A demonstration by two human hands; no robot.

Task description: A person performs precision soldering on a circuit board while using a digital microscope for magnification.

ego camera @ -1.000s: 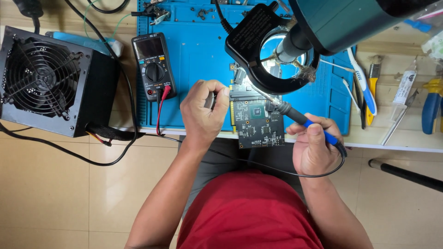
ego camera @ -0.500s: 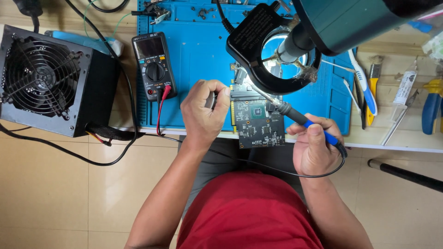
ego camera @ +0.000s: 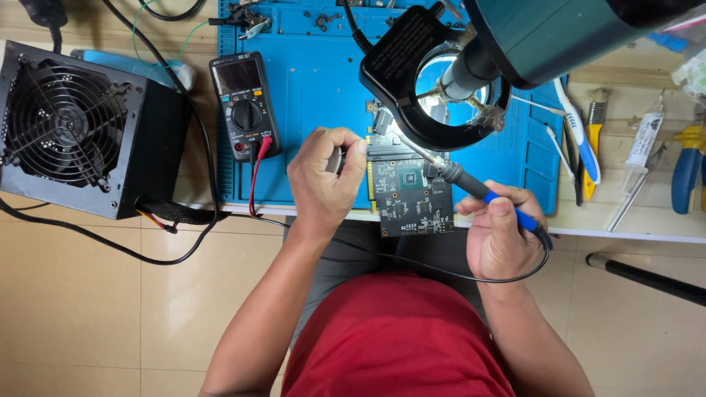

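Note:
A dark circuit board [ego camera: 410, 197] lies on a blue work mat [ego camera: 316, 110], sticking out over the bench's front edge. My right hand [ego camera: 501, 231] grips a soldering iron [ego camera: 471, 184] with a blue and black handle, its tip reaching the board's upper part under a black ring light [ego camera: 412, 73]. My left hand [ego camera: 323, 180] is closed on a thin metal tool [ego camera: 337, 158] at the board's left edge. The tool's end is hidden by my fingers.
A black multimeter [ego camera: 245, 103] with red and black leads sits left of my left hand. A black power supply with a fan [ego camera: 73, 129] stands far left. The microscope body [ego camera: 559, 33] overhangs the mat. Pliers, brushes and a tube [ego camera: 643, 143] lie at right.

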